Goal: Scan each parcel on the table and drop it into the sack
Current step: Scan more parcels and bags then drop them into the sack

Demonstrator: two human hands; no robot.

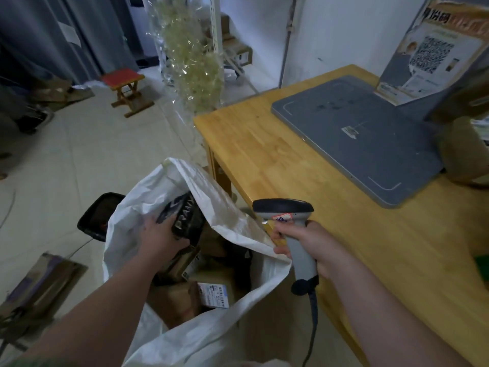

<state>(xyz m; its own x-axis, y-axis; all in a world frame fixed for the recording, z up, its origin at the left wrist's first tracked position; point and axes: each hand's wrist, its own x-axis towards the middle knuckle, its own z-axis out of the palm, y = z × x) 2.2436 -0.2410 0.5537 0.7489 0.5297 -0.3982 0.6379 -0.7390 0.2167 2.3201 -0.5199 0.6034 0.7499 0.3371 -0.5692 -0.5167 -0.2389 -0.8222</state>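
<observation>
Left hand (pixel 161 239) grips a black parcel (pixel 186 218), fingers curled round it, inside the mouth of the white sack (pixel 227 213). Right hand (pixel 312 247), at 3 o'clock from the parcel, is closed round the scanner (pixel 283 209) handle. The sack stands at 8 o'clock from the worktop (pixel 291 160).

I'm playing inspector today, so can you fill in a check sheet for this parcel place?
Surface: wooden table carrying a grey pad and a QR sign.
Job's things: black parcel in the white sack's mouth, above boxes inside; scanner.
Clutter: flattened cardboard and a black bin on the floor.
Hands: left hand grips the parcel; right hand grips the scanner.
Cables: scanner cable hangs down beside the sack.
Surroundings: red-topped stool, grey curtains.
</observation>
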